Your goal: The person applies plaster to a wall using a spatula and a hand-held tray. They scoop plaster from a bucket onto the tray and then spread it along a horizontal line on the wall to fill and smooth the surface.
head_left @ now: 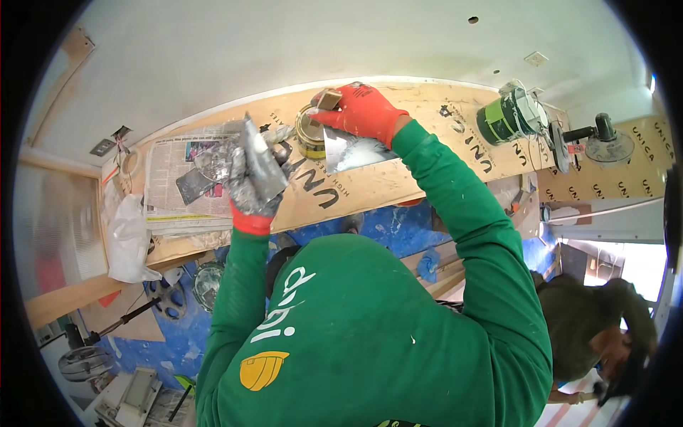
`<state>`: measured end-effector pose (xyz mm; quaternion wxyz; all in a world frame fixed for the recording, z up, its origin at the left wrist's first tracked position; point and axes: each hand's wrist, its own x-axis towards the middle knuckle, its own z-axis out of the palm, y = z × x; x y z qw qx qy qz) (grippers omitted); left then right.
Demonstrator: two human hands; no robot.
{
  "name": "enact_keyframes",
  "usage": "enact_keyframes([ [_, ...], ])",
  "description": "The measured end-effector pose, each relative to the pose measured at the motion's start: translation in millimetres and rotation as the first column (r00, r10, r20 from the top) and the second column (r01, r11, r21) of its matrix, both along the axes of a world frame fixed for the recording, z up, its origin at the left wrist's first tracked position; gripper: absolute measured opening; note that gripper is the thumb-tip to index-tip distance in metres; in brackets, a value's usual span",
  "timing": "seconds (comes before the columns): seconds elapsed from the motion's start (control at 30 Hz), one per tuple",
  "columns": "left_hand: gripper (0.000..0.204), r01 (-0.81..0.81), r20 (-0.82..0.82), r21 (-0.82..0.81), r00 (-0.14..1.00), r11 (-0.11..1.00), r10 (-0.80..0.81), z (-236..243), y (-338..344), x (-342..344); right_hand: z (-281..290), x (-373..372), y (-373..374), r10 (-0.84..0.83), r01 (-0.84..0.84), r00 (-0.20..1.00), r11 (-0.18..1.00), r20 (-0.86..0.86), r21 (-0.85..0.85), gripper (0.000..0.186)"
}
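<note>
My left hand (249,188), in a red-cuffed glove smeared with grey paste, is closed on a metal putty knife (263,164) above the newspaper (171,160). Grey paste also coats the things around its fingers, so their outlines are unclear. My right hand (366,112), in a red glove, grips a tan, block-like handle (329,99) beside the round tin (311,135). Just below that hand shows a wide shiny metal blade (352,153). Where the blade meets the handle is hidden by the glove. A dark flat plate (192,186) lies on the newspaper.
The plywood bench (441,156) runs along the white wall. On its right stand a green-and-black bucket (501,121) and a lamp-like round fixture (608,146). A white plastic bag (129,242) hangs at the left end. Another person (587,327) bends at lower right.
</note>
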<state>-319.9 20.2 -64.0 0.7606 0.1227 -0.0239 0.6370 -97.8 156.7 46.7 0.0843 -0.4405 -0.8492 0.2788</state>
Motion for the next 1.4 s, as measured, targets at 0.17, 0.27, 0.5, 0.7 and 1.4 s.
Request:
enact_keyframes([
  [0.17,0.053,-0.035,0.005,-0.147,0.999,0.989,0.036,-5.7,33.1,37.1,13.8,3.9,-4.7,-0.092,0.076,0.970,0.994,0.227,0.080,0.064],
  [0.27,0.058,-0.065,-0.075,-0.209,0.996,0.976,0.050,-21.8,40.0,45.0,-9.4,20.6,2.7,-0.171,0.168,0.979,0.985,0.107,0.043,0.067],
  [0.5,0.060,-0.081,-0.119,-0.244,0.991,0.966,0.053,-28.0,27.9,34.2,-42.0,44.0,-6.2,-0.534,0.461,0.776,0.844,-0.335,-0.276,0.054],
  [0.7,0.048,-0.419,-0.638,-0.261,0.751,0.869,0.170,-45.1,23.0,-1.7,5.0,71.4,-30.7,-0.506,0.419,0.610,0.859,-0.610,-0.294,0.033],
  [1.4,0.034,-0.340,-0.850,0.134,0.443,0.931,0.285,-20.2,50.6,34.3,64.2,74.6,-85.7,-0.408,0.361,0.464,0.898,-0.786,-0.253,0.028],
])
